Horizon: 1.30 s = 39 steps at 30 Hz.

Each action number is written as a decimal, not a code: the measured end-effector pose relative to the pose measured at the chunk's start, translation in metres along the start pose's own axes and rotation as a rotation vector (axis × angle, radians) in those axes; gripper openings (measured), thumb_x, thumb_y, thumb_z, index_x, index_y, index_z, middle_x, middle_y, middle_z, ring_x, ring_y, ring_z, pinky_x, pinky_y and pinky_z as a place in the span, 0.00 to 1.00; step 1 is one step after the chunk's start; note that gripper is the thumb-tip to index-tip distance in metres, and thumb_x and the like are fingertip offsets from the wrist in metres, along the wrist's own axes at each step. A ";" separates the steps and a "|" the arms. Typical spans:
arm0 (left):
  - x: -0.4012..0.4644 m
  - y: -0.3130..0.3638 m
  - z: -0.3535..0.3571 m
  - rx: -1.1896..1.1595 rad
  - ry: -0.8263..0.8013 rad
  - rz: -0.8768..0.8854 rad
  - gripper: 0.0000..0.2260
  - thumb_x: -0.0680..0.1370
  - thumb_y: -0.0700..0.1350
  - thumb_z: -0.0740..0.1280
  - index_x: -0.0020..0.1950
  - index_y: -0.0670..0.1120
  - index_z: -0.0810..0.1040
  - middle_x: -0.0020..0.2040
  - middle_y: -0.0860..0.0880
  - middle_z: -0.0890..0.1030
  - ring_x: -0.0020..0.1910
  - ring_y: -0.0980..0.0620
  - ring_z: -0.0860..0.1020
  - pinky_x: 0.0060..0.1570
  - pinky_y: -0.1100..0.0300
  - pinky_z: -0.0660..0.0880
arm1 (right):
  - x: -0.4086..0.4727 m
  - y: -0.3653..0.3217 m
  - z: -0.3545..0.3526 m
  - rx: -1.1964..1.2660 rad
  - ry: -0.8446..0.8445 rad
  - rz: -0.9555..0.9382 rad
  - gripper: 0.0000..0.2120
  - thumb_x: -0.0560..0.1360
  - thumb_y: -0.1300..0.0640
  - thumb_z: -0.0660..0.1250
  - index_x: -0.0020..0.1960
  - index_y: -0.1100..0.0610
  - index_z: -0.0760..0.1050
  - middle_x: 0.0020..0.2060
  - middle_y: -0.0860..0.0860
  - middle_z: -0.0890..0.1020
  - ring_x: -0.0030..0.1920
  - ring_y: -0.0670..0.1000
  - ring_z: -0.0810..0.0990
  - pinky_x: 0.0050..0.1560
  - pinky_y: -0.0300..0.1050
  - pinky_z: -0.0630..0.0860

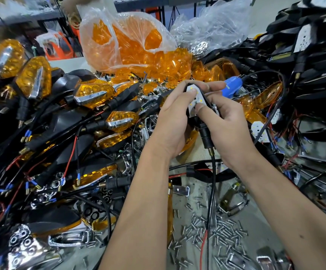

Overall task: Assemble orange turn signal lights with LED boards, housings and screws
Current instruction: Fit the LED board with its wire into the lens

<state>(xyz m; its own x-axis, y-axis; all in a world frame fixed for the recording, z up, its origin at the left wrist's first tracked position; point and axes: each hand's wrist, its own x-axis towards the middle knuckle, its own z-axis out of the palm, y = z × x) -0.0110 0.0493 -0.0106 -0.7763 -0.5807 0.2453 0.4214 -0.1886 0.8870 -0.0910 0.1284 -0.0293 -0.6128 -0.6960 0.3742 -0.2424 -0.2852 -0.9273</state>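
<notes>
A black housing (204, 131) with a white LED board (195, 99) seated in it is held above the table centre. My left hand (175, 117) grips the housing from the left, its thumb pressing the upper end of the board. My right hand (226, 121) holds it from the right, thumb pressing the board's lower end. The housing's threaded stem and black and red wires (210, 191) hang down between my forearms. Loose screws (212, 228) lie scattered on the table below.
Finished orange signal lights (92, 94) and wires pile up on the left. A clear bag of orange lenses (127, 41) stands behind, with a blue screwdriver (233, 86) just beyond my hands. Black housings (314, 55) are stacked at right. Chrome reflectors (25, 248) lie at bottom left.
</notes>
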 end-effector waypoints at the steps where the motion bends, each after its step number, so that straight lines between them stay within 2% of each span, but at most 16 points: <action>1: 0.000 0.000 0.000 -0.004 -0.002 0.001 0.10 0.85 0.35 0.53 0.54 0.39 0.74 0.65 0.33 0.81 0.67 0.36 0.79 0.70 0.38 0.74 | 0.000 0.000 0.000 -0.002 -0.001 -0.002 0.07 0.79 0.57 0.66 0.49 0.59 0.82 0.39 0.50 0.79 0.42 0.48 0.78 0.45 0.41 0.76; 5: 0.000 0.000 -0.001 -0.005 -0.002 0.009 0.11 0.86 0.38 0.53 0.56 0.39 0.74 0.64 0.32 0.81 0.67 0.35 0.79 0.66 0.39 0.76 | 0.001 0.001 -0.001 -0.056 -0.022 -0.036 0.07 0.80 0.59 0.66 0.48 0.52 0.82 0.36 0.40 0.80 0.41 0.43 0.78 0.45 0.38 0.75; 8: 0.000 0.000 -0.003 0.015 -0.012 0.023 0.12 0.86 0.37 0.52 0.53 0.39 0.75 0.64 0.33 0.81 0.66 0.37 0.80 0.65 0.40 0.77 | 0.000 0.002 0.000 -0.089 -0.030 -0.040 0.07 0.80 0.59 0.66 0.47 0.51 0.81 0.35 0.39 0.79 0.40 0.43 0.76 0.45 0.40 0.73; 10: 0.000 0.000 -0.004 0.026 -0.025 0.027 0.13 0.85 0.35 0.51 0.51 0.39 0.75 0.64 0.33 0.82 0.65 0.39 0.81 0.65 0.41 0.78 | -0.001 0.001 -0.001 -0.091 -0.030 -0.041 0.06 0.80 0.58 0.66 0.49 0.54 0.82 0.36 0.43 0.79 0.41 0.46 0.76 0.45 0.46 0.75; 15: 0.000 0.005 -0.009 0.009 -0.086 0.034 0.13 0.84 0.33 0.50 0.51 0.38 0.74 0.67 0.34 0.79 0.67 0.39 0.80 0.68 0.43 0.76 | -0.003 0.000 -0.001 -0.071 -0.039 -0.061 0.07 0.79 0.57 0.66 0.51 0.59 0.80 0.41 0.60 0.79 0.44 0.65 0.75 0.50 0.66 0.78; 17: 0.000 0.006 -0.011 -0.018 -0.115 0.036 0.14 0.83 0.33 0.50 0.51 0.38 0.75 0.69 0.34 0.78 0.69 0.40 0.79 0.71 0.41 0.73 | -0.003 0.000 -0.001 -0.070 -0.047 -0.072 0.09 0.79 0.56 0.66 0.51 0.61 0.80 0.41 0.64 0.78 0.43 0.66 0.75 0.48 0.69 0.77; 22: 0.000 0.008 -0.014 -0.051 -0.156 0.031 0.14 0.84 0.33 0.50 0.51 0.38 0.76 0.72 0.35 0.76 0.72 0.40 0.76 0.74 0.38 0.69 | -0.005 -0.002 0.000 -0.061 -0.039 -0.087 0.11 0.79 0.57 0.66 0.52 0.66 0.78 0.42 0.67 0.77 0.42 0.67 0.75 0.45 0.68 0.76; 26: 0.000 0.007 -0.016 -0.061 -0.162 0.023 0.15 0.84 0.34 0.50 0.52 0.38 0.76 0.72 0.35 0.76 0.72 0.40 0.76 0.73 0.39 0.70 | -0.005 -0.003 0.001 -0.058 -0.029 -0.077 0.08 0.80 0.59 0.66 0.50 0.65 0.78 0.39 0.63 0.77 0.40 0.60 0.76 0.46 0.69 0.77; 28: 0.000 0.005 -0.017 -0.069 -0.155 0.021 0.15 0.85 0.35 0.51 0.54 0.38 0.77 0.71 0.35 0.77 0.71 0.40 0.77 0.73 0.39 0.71 | -0.005 -0.004 0.001 -0.057 -0.022 -0.075 0.08 0.79 0.58 0.67 0.48 0.63 0.78 0.38 0.63 0.77 0.39 0.64 0.75 0.46 0.70 0.77; 31: 0.001 0.003 -0.018 -0.075 -0.137 0.018 0.16 0.85 0.36 0.51 0.55 0.38 0.79 0.69 0.33 0.78 0.70 0.38 0.77 0.73 0.37 0.70 | -0.005 -0.004 0.001 -0.055 -0.021 -0.061 0.10 0.79 0.58 0.67 0.50 0.66 0.79 0.40 0.67 0.77 0.41 0.68 0.75 0.46 0.69 0.77; 35: 0.002 0.001 -0.019 -0.060 -0.117 0.019 0.16 0.85 0.37 0.52 0.57 0.37 0.80 0.68 0.33 0.79 0.71 0.37 0.77 0.74 0.35 0.68 | -0.006 -0.004 0.001 -0.055 -0.033 -0.062 0.10 0.80 0.59 0.67 0.52 0.67 0.79 0.42 0.68 0.78 0.42 0.66 0.76 0.47 0.64 0.77; 39: 0.002 0.002 -0.015 -0.043 -0.101 0.019 0.16 0.85 0.38 0.52 0.57 0.37 0.80 0.68 0.33 0.79 0.70 0.38 0.77 0.74 0.36 0.69 | -0.006 -0.006 0.000 -0.039 -0.041 -0.060 0.08 0.80 0.60 0.67 0.52 0.65 0.80 0.43 0.67 0.79 0.41 0.61 0.76 0.46 0.60 0.77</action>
<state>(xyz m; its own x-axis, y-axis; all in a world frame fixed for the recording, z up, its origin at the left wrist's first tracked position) -0.0044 0.0361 -0.0147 -0.8106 -0.5020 0.3016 0.4541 -0.2136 0.8650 -0.0859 0.1339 -0.0262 -0.5649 -0.7053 0.4282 -0.3073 -0.3018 -0.9025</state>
